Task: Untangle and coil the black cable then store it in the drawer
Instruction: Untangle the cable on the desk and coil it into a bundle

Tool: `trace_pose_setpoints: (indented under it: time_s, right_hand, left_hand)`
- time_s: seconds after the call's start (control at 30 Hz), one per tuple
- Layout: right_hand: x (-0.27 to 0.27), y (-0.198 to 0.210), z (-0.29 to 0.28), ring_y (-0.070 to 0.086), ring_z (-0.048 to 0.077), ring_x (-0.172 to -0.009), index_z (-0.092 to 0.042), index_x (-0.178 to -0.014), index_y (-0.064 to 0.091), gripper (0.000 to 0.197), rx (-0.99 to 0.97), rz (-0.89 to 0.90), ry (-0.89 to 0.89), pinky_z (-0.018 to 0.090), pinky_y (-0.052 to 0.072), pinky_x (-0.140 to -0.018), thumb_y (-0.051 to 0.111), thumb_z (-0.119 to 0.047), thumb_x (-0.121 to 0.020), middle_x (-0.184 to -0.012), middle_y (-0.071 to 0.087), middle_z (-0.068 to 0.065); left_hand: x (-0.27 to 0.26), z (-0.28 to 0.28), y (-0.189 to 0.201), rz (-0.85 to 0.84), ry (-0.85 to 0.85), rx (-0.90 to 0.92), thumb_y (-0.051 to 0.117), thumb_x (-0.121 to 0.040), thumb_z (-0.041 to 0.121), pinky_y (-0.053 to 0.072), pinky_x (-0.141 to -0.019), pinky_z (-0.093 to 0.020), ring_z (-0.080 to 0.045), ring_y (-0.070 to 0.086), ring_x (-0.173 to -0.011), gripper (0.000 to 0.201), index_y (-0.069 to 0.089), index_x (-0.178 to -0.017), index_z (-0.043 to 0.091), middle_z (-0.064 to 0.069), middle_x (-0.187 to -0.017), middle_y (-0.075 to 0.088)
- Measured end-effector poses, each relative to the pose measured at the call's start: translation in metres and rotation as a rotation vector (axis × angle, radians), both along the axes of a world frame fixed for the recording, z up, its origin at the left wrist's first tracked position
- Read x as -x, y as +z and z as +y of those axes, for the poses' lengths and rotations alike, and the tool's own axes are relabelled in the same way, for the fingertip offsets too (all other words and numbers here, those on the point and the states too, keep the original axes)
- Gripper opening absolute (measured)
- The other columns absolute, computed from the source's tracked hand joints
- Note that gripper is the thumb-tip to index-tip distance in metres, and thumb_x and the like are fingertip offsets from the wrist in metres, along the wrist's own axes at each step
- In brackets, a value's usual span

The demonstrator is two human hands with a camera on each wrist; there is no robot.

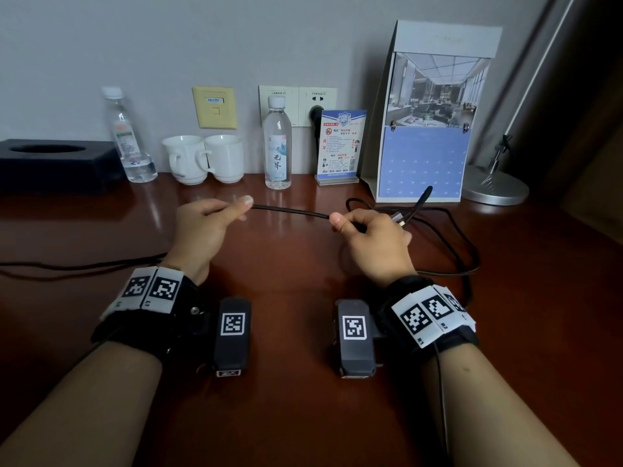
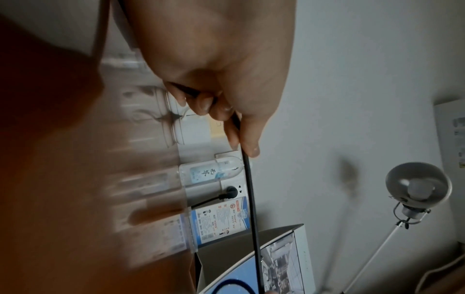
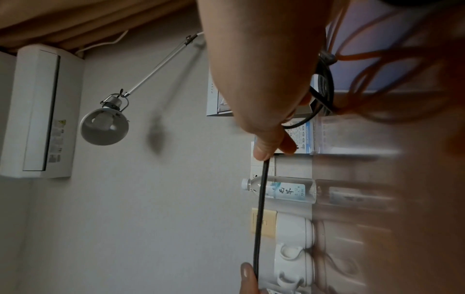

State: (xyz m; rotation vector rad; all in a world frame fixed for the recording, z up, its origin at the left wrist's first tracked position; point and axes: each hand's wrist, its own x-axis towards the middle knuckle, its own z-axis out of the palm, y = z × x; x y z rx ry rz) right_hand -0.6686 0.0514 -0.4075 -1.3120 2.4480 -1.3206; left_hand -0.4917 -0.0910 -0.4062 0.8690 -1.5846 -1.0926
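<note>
A black cable (image 1: 290, 211) runs taut between my two hands above the brown desk (image 1: 303, 416). My left hand (image 1: 202, 224) pinches it between thumb and curled fingers, as the left wrist view also shows for the cable (image 2: 249, 179). My right hand (image 1: 367, 234) grips the cable (image 3: 261, 199) plus a small bundle of loops, with two plug ends (image 1: 421, 200) sticking up past the knuckles. More cable (image 1: 465, 244) loops loosely on the desk to the right. Another length (image 1: 67, 266) trails off to the left edge. No drawer is in view.
Along the wall stand a black tissue box (image 1: 50, 163), two water bottles (image 1: 277, 143), two white cups (image 1: 205, 158), a small sign card (image 1: 340, 146) and a desk calendar (image 1: 428, 129). A lamp base (image 1: 495, 187) sits at the right.
</note>
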Motion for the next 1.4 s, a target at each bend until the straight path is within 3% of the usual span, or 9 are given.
trace_pose_setpoints:
  time_s: [0.1,0.23,0.33,0.5,0.63,0.83,1.07,1.27,1.4]
  right_hand:
    - [0.001,0.001,0.0,0.056,0.027,-0.111,-0.031,-0.089,0.067,0.027,-0.03,0.047,-0.058,0.038,0.021,-0.093,0.053,-0.054,-0.092,-0.101,0.068,-0.002]
    - [0.0,0.0,0.0,0.055,0.029,-0.112,-0.032,-0.084,0.066,0.025,-0.067,0.036,-0.044,0.038,0.023,-0.099,0.055,-0.053,-0.092,-0.088,0.068,-0.003]
    - [-0.002,-0.001,-0.001,0.056,0.028,-0.114,-0.031,-0.085,0.071,0.025,-0.092,0.05,-0.007,0.042,0.024,-0.111,0.059,-0.053,-0.089,-0.091,0.072,-0.001]
    - [-0.005,-0.003,-0.002,0.063,0.019,-0.099,-0.037,-0.074,0.072,0.019,-0.094,0.021,0.105,0.046,0.036,-0.106,0.067,-0.052,-0.083,-0.072,0.068,-0.012]
    - [-0.007,-0.005,-0.004,0.064,0.016,-0.096,-0.048,-0.062,0.067,0.018,-0.077,-0.007,0.172,0.046,0.04,-0.103,0.07,-0.054,-0.079,-0.072,0.069,-0.016]
    - [-0.006,-0.003,-0.002,0.056,0.015,-0.108,-0.034,-0.077,0.071,0.028,-0.096,-0.033,0.127,0.033,0.014,-0.091,0.064,-0.06,-0.081,-0.084,0.071,-0.01]
    - [0.003,-0.004,-0.001,0.053,0.016,-0.109,-0.025,-0.08,0.071,0.036,-0.011,-0.064,0.006,0.031,0.01,-0.091,0.059,-0.058,-0.086,-0.085,0.07,-0.01]
    - [0.004,-0.003,-0.001,0.055,0.022,-0.107,-0.024,-0.088,0.069,0.032,-0.085,0.027,-0.076,0.039,0.018,-0.094,0.055,-0.053,-0.09,-0.084,0.067,-0.008]
    - [0.004,-0.002,0.0,0.054,0.025,-0.11,-0.027,-0.087,0.07,0.025,-0.108,0.039,-0.087,0.038,0.02,-0.094,0.057,-0.048,-0.091,-0.084,0.063,-0.008]
  left_hand:
    - [-0.001,-0.002,-0.002,-0.008,0.048,0.068,0.074,-0.083,0.026,0.036,-0.062,0.001,0.012,0.054,-0.056,0.025,0.065,-0.061,0.018,0.013,-0.052,0.063]
    - [0.001,-0.006,-0.007,-0.126,0.018,0.133,0.063,-0.091,0.012,0.043,-0.07,-0.012,0.009,0.056,-0.058,0.025,0.065,-0.068,0.022,0.004,-0.067,0.063]
    - [0.007,0.001,-0.011,-0.295,-0.113,0.178,0.053,-0.092,-0.001,0.046,-0.077,-0.014,0.001,0.063,-0.073,0.028,0.071,-0.083,0.019,0.004,-0.078,0.069]
    - [0.029,0.03,-0.014,-0.388,-0.454,0.148,0.055,-0.096,0.013,0.054,-0.077,-0.027,-0.011,0.07,-0.074,0.019,0.067,-0.089,0.025,0.002,-0.081,0.074]
    - [0.03,0.029,-0.017,-0.447,-0.321,0.256,0.062,-0.091,0.03,0.048,-0.073,-0.025,-0.007,0.065,-0.073,0.02,0.07,-0.073,0.032,0.011,-0.067,0.07]
    - [0.027,0.028,-0.009,-0.355,-0.192,0.138,0.071,-0.083,0.041,0.04,-0.063,-0.017,-0.004,0.058,-0.065,0.031,0.072,-0.064,0.016,0.002,-0.065,0.068]
    - [0.005,0.006,0.002,-0.128,0.035,-0.034,0.071,-0.085,0.032,0.034,-0.055,0.0,0.004,0.051,-0.065,0.035,0.059,-0.059,0.011,0.002,-0.065,0.058]
    - [0.0,-0.012,-0.014,-0.223,0.164,0.058,0.063,-0.078,0.05,0.043,-0.098,-0.053,-0.022,0.058,-0.07,0.04,0.061,-0.054,0.019,0.01,-0.056,0.057]
    - [0.005,-0.02,-0.025,-0.306,0.085,0.099,0.059,-0.072,0.048,0.045,-0.098,-0.052,-0.03,0.063,-0.097,0.015,0.066,-0.067,0.036,0.013,-0.078,0.067]
